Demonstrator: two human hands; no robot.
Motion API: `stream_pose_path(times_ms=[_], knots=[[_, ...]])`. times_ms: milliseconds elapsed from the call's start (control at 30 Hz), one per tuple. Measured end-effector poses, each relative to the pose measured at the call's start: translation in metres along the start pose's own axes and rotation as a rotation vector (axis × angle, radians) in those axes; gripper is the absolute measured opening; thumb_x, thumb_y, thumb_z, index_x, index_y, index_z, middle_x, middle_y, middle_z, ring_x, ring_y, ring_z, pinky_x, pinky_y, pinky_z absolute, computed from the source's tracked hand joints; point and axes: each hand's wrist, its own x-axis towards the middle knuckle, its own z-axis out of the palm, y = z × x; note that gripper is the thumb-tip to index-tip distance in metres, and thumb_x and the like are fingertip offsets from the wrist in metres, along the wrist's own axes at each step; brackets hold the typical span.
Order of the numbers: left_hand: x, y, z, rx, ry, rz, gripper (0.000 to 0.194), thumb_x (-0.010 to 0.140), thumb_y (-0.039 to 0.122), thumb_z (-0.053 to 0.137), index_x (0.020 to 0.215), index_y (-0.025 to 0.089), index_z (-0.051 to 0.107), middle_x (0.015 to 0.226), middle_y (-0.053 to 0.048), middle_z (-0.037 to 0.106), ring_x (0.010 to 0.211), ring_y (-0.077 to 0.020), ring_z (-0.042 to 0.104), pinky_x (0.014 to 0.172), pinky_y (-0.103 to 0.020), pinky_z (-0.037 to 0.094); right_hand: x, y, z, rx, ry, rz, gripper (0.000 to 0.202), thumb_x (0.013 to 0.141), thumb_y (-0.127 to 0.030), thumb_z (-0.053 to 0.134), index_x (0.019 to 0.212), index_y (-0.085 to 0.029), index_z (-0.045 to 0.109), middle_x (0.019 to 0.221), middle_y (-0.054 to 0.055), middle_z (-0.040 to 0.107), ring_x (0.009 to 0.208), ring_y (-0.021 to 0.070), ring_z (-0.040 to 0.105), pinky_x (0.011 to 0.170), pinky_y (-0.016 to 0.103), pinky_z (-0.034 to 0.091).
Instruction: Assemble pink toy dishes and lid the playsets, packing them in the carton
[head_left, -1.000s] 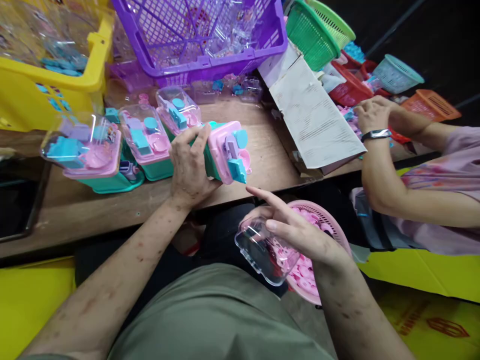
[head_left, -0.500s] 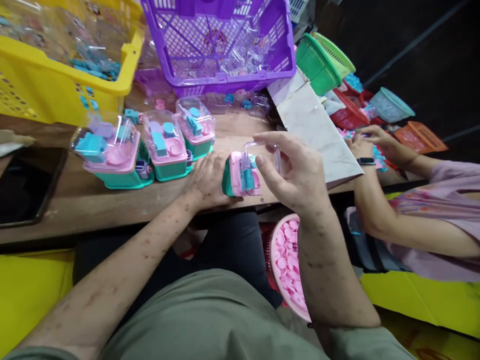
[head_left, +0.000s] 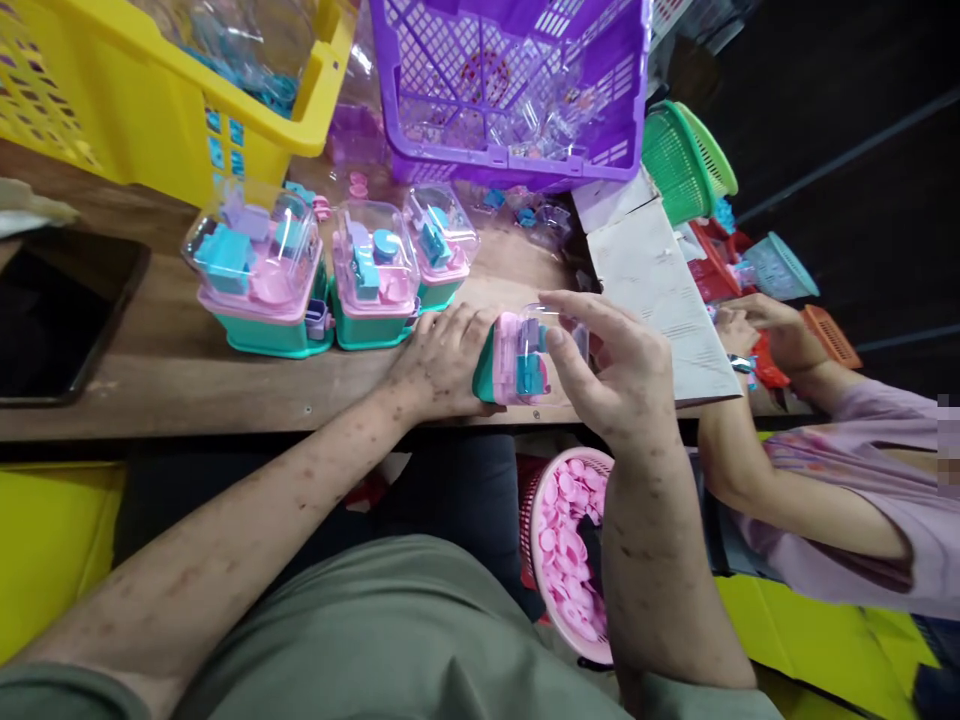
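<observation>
A small toy box (head_left: pixel 510 360) with a green base, a pink tray and blue parts lies tipped on its side near the table's front edge. My left hand (head_left: pixel 446 365) is closed around its green base; some fingertips are hidden behind it. On the other side, my right hand (head_left: pixel 622 365) has thumb and fingers curved around the clear cover (head_left: pixel 559 335), which sits at the pink tray. Whether the cover is fully seated I cannot tell. Beyond my left hand stand three similar covered toy boxes, the nearest-to-hand being a pink and green one (head_left: pixel 375 315).
A yellow basket (head_left: pixel 150 130) and a purple basket (head_left: pixel 517 170) stand at the back. A phone (head_left: pixel 67 315) lies left. White cardboard (head_left: pixel 645 280) lies right, beside a co-worker's hands (head_left: pixel 757 320). Below the edge is a pink basket (head_left: pixel 534 530) of pink pieces.
The camera view has shifted, so the table things appear farther right. The clear cover now sits closer against the pink tray, with my right hand still around it.
</observation>
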Motion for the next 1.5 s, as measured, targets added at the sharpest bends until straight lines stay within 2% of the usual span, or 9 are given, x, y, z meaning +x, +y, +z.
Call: stream_pose_path(times_ms=[133,367,600,800,967,1067,1167,1267,1500], knots=[[-0.002,0.001,0.002,-0.006,0.017,0.007,0.113,0.078,0.064,0.094,0.163,0.01,0.042,0.159,-0.03,0.059,0.154,-0.0502,0.053,0.125,-0.062,0.041,-0.003,0.001,0.003,-0.033,-0.021,-0.011,0.03,0.11,-0.037,0.068,0.132,-0.022,0.083,0.13,0.012,0.085,0.115,0.0309,0.082,0.108,0.051,0.067],[-0.002,0.001,0.004,-0.051,0.005,-0.03,0.113,0.074,0.055,0.099,0.162,0.014,0.041,0.16,-0.029,0.058,0.154,-0.0509,0.053,0.126,-0.064,0.041,-0.003,-0.004,0.006,-0.11,-0.025,-0.019,0.032,0.112,-0.04,0.063,0.135,-0.029,0.082,0.131,0.011,0.083,0.117,0.0326,0.08,0.107,0.054,0.067],[0.0,0.002,0.004,-0.098,0.018,-0.048,0.115,0.067,0.053,0.104,0.159,0.015,0.045,0.155,-0.027,0.061,0.147,-0.0512,0.058,0.123,-0.065,0.046,0.005,-0.005,0.004,-0.073,-0.115,-0.013,0.032,0.113,-0.041,0.064,0.138,-0.03,0.081,0.135,0.011,0.082,0.12,0.0333,0.079,0.111,0.054,0.065],[0.001,0.006,0.001,-0.095,0.013,-0.06,0.107,0.07,0.053,0.102,0.155,0.014,0.05,0.151,-0.026,0.064,0.144,-0.0483,0.061,0.124,-0.063,0.046,0.004,0.002,0.004,-0.057,-0.112,0.038,0.033,0.113,-0.043,0.065,0.136,-0.028,0.082,0.129,0.012,0.082,0.112,0.0321,0.079,0.103,0.053,0.065],[0.0,0.007,0.001,-0.085,0.009,-0.071,0.107,0.071,0.048,0.102,0.156,0.011,0.049,0.152,-0.026,0.064,0.145,-0.0465,0.061,0.126,-0.06,0.046,0.003,-0.003,0.005,-0.073,-0.115,0.025,0.033,0.114,-0.043,0.064,0.136,-0.026,0.082,0.127,0.013,0.082,0.115,0.0318,0.08,0.104,0.052,0.066],[0.001,0.007,0.001,-0.096,0.009,-0.066,0.11,0.07,0.051,0.103,0.156,0.013,0.048,0.152,-0.026,0.064,0.144,-0.0471,0.062,0.125,-0.062,0.046,0.003,-0.006,0.004,-0.078,-0.121,0.016,0.033,0.116,-0.041,0.059,0.136,-0.027,0.082,0.127,0.013,0.082,0.116,0.0315,0.08,0.104,0.052,0.066],[0.001,0.006,0.001,-0.088,0.002,-0.058,0.113,0.069,0.053,0.105,0.157,0.01,0.047,0.15,-0.027,0.064,0.143,-0.0468,0.062,0.126,-0.06,0.047,0.006,-0.005,0.002,-0.083,-0.147,0.012,0.034,0.118,-0.039,0.055,0.135,-0.027,0.082,0.128,0.013,0.082,0.117,0.0309,0.08,0.104,0.051,0.067],[0.001,0.005,0.003,-0.096,0.001,-0.055,0.112,0.07,0.048,0.104,0.157,0.006,0.046,0.148,-0.027,0.064,0.141,-0.045,0.063,0.124,-0.057,0.049,0.011,-0.003,0.002,-0.077,-0.165,0.006,0.033,0.117,-0.038,0.056,0.134,-0.028,0.083,0.129,0.012,0.083,0.117,0.0309,0.081,0.106,0.052,0.067],[-0.002,0.006,0.008,-0.108,0.022,-0.065,0.117,0.068,0.052,0.105,0.158,0.014,0.041,0.153,-0.027,0.061,0.146,-0.0485,0.059,0.125,-0.063,0.045,0.013,-0.005,0.001,-0.097,-0.198,-0.033,0.033,0.117,-0.038,0.056,0.132,-0.027,0.083,0.126,0.012,0.083,0.114,0.0302,0.081,0.105,0.05,0.068]])
